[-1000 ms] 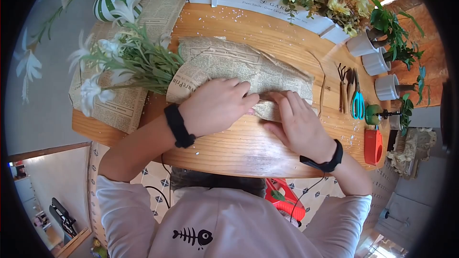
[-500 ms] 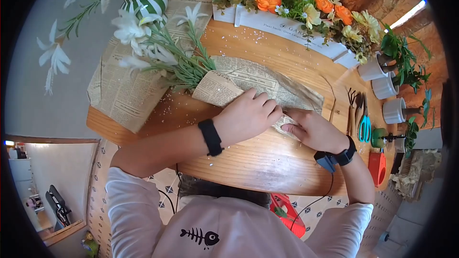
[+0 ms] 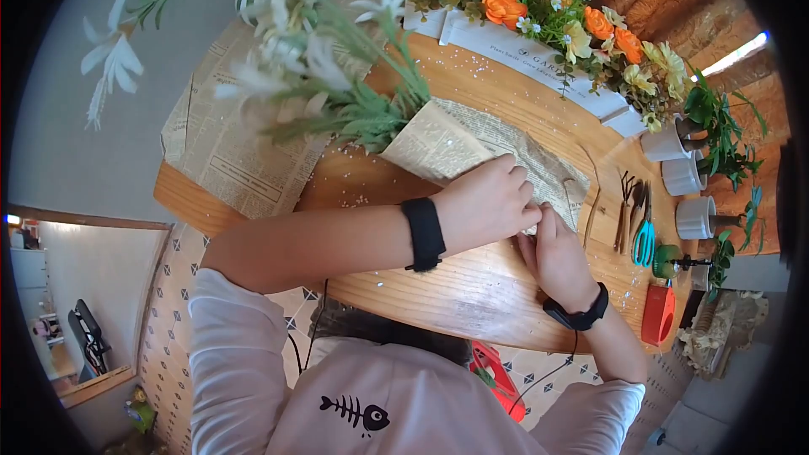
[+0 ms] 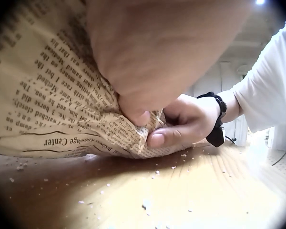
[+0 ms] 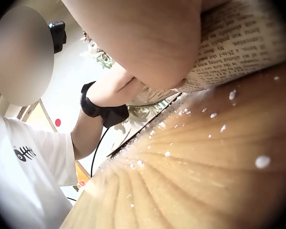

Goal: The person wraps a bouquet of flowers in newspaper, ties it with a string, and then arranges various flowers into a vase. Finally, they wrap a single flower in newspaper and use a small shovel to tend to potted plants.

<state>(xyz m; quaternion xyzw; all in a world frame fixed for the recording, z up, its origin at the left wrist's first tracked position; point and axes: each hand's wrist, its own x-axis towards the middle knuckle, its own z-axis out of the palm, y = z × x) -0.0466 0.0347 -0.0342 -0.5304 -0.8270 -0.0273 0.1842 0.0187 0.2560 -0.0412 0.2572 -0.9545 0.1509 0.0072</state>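
A bouquet of white artificial lilies [image 3: 295, 59] with green stems [image 3: 379, 118] lies on the table, wrapped in newsprint paper [image 3: 438, 141]. My left hand [image 3: 489, 206] curls over the wrap's near side and grips the gathered paper. Right beside it, my right hand [image 3: 563, 257] pinches the narrow lower end of the wrap. In the left wrist view the paper [image 4: 52, 95] is creased and bunched between the left hand [image 4: 157, 52] and the right hand's thumb [image 4: 164, 137]. The stem ends are hidden inside the wrap.
More newsprint [image 3: 244, 135] lies under the blossoms. At the back stands a white planter [image 3: 522, 55] of orange and cream flowers. Along the right are small potted plants [image 3: 695, 217], teal-handled scissors [image 3: 644, 240], garden tools, a green bottle [image 3: 666, 261] and a red object [image 3: 658, 316]. White crumbs dot the wood.
The wrapped bouquet and both hands have shifted right in the head view, with the blossoms swinging up and right. The hands have come closer together at the wrap's lower end.
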